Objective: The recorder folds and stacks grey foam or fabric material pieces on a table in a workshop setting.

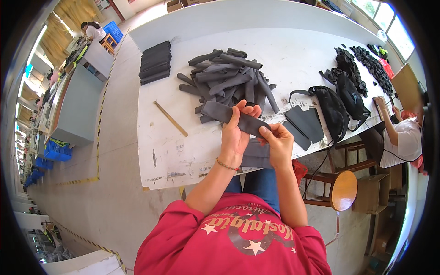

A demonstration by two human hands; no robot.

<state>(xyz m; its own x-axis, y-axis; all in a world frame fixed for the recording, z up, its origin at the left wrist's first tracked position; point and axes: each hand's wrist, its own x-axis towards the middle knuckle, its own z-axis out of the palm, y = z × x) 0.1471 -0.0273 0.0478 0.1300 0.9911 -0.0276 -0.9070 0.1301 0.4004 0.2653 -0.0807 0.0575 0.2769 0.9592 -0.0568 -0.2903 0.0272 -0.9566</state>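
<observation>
A person in a red shirt stands at a white table [160, 151]. Both hands hold one dark grey strip [231, 117] just above the table's near edge. The left hand [236, 133] has its grip pinched on the strip's middle; the right hand [277, 142] pinches its right end. Behind them lies a pile of strips [229, 78], a neat stack [155, 62] and a wooden ruler [170, 118].

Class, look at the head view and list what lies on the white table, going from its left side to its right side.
Stack of flat dark pieces → wooden ruler → heap of grey strips → flat dark panels → black bag → rows of small black pieces.
</observation>
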